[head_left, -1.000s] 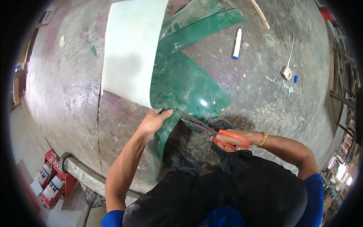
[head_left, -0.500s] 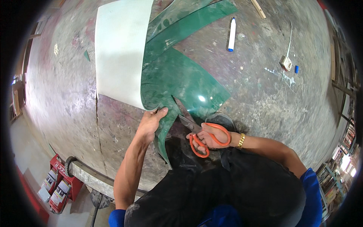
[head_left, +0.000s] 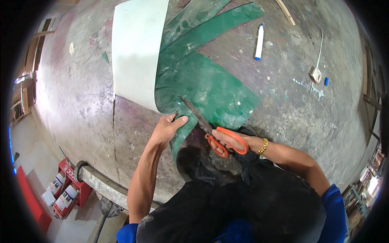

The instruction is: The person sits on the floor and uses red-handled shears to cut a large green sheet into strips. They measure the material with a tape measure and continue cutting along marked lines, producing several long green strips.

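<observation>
A green flexible sheet with a pale, white underside lies partly rolled over on the worn grey surface. My left hand pinches a narrow green strip of it, thumb on top, near the cut. In my right hand are orange-handled scissors, fingers through the loops. Their dark blades lie nearly together along the cut, between the strip and the wider piece. The strip's lower end curls down beside my dark trousers. A gold bracelet circles my right wrist.
Longer green strips lie beyond the sheet. Farther right are a white marker, its blue cap, a small white corded piece and a wooden stick. A red box stands past the surface's edge at lower left.
The scissor blades have gone from spread to nearly closed, farther into the green sheet. My left hand keeps hold of the strip. The whole view has shifted slightly.
</observation>
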